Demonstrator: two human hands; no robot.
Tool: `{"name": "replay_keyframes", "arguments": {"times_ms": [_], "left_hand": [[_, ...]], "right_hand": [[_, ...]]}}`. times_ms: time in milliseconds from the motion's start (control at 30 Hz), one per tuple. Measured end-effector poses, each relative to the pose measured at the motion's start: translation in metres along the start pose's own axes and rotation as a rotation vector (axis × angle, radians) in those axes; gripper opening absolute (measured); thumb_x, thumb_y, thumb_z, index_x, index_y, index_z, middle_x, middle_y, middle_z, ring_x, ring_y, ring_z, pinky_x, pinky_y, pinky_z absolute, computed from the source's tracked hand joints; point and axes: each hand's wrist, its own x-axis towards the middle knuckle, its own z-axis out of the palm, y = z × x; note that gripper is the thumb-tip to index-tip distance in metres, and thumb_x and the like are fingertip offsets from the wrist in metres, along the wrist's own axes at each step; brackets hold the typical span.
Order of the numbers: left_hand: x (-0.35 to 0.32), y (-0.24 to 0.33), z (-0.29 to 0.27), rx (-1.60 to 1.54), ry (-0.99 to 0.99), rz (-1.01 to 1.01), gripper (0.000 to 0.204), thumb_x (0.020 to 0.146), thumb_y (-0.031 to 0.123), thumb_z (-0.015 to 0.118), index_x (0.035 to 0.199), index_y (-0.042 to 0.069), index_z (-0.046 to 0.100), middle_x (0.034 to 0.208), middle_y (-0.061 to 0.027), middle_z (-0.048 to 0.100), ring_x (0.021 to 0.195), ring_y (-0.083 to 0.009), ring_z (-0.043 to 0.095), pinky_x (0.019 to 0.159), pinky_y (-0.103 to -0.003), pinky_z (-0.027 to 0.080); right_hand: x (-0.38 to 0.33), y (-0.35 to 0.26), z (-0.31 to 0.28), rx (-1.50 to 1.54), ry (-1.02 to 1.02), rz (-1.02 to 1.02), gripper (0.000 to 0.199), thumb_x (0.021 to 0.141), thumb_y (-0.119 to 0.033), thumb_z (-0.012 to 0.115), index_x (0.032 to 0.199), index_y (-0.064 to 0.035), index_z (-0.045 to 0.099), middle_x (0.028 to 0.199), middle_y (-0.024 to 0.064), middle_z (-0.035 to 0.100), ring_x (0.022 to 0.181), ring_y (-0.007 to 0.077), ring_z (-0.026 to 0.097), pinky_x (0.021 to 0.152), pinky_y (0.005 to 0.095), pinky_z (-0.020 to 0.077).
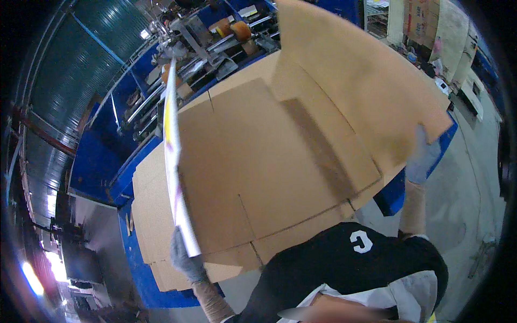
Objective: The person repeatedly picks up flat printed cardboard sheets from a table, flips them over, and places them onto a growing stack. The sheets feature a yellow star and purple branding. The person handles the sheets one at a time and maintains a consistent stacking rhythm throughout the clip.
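Observation:
A large brown flattened cardboard box [242, 161] with creases and slots lies across a blue machine table. Its left panel [171, 145] stands up and shows nearly edge-on, with a white face printed in yellow and pink. My left hand [186, 257], in a grey glove, is closed on the near lower corner of that panel. On the right, another broad panel [371, 81] is lifted and curves upward. My right hand [423, 156], gloved too and somewhat blurred, grips its near right corner. Some of the fingers of both hands are hidden.
Beyond the cardboard stands a blue machine [107, 161] with metal shafts, brackets and orange rollers [241, 30]. The blue table's edge [393, 194] shows under the right panel. Grey floor [463, 215] lies to the right, with small items and a white box [469, 99] farther back.

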Motion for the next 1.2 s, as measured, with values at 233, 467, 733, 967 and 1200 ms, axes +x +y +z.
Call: {"name": "replay_keyframes", "arguments": {"times_ms": [233,467,733,967,1200], "left_hand": [[-0.007,0.091,0.079,-0.131,-0.427,0.395,0.046,0.073,-0.001,0.051,0.119,0.006,0.057,0.131,-0.0158,0.052,0.122,-0.0331,0.049,0.106,-0.048,0.033],[-0.004,0.090,0.094,-0.053,-0.641,0.523,0.045,0.079,0.002,0.048,0.124,0.005,0.051,0.131,-0.0150,0.051,0.122,-0.0312,0.048,0.107,-0.048,0.032],[-0.019,0.058,0.134,-0.067,-0.551,0.528,0.049,0.077,0.001,0.048,0.127,0.006,0.049,0.134,-0.0152,0.048,0.125,-0.0319,0.045,0.108,-0.048,0.029],[0.061,0.038,0.243,0.036,-0.357,0.459,0.053,0.077,-0.003,0.047,0.128,0.008,0.049,0.134,-0.0141,0.048,0.126,-0.0308,0.043,0.105,-0.048,0.031],[0.065,0.049,0.247,0.080,-0.260,0.318,0.058,0.076,0.007,0.055,0.132,0.000,0.043,0.135,-0.0199,0.045,0.127,-0.0360,0.040,0.107,-0.048,0.030]], "right_hand": [[-0.039,-0.026,0.065,-0.197,-0.860,-0.975,0.052,0.072,-0.004,0.056,0.124,-0.0135,0.057,0.128,0.0043,0.057,0.115,0.0228,0.055,0.094,0.0369,0.0438],[-0.095,-0.004,0.095,-0.311,-1.158,-1.181,0.037,0.079,-0.015,0.055,0.116,-0.0160,0.060,0.124,0.0103,0.059,0.114,0.0257,0.057,0.100,0.0404,0.0412],[-0.113,0.031,0.120,-0.393,-1.131,-1.279,0.040,0.083,-0.021,0.049,0.122,-0.0154,0.055,0.131,0.0102,0.054,0.116,0.0271,0.055,0.101,0.0413,0.0389],[-0.090,0.068,0.260,-0.338,-0.931,-1.187,0.043,0.080,-0.011,0.047,0.121,-0.0159,0.055,0.132,0.0076,0.053,0.122,0.0254,0.050,0.102,0.0419,0.0377],[-0.101,0.059,0.317,-0.151,-0.654,-1.164,0.040,0.085,-0.013,0.046,0.123,-0.0036,0.052,0.132,0.0200,0.049,0.122,0.0329,0.047,0.103,0.0430,0.0359]]}}
